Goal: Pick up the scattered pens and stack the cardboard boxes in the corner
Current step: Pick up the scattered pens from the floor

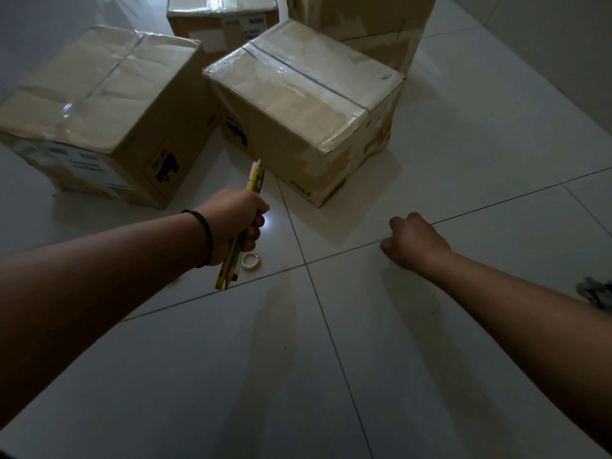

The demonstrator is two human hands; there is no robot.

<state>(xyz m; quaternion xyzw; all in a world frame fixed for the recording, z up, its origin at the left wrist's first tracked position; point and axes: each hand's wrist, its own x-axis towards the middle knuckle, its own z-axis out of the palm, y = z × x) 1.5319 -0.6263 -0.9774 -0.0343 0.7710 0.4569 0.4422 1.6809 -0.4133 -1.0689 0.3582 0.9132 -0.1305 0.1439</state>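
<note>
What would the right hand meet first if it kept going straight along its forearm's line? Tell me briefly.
Probably the nearest cardboard box: the right hand points up-left over bare floor tiles toward its front corner. Nothing else shows between, though depth is uncertain.

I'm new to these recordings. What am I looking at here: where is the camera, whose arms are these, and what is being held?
The single picture comes from a camera on a person's head, looking down at a tiled floor. No robot: these are bare arms. The left hand grips a bundle of pens; a small tape roll lies on the floor just under it. The right hand is curled low near the floor; whether it holds anything cannot be told. Ahead stand taped cardboard boxes: one left, one centre, more behind.
</note>
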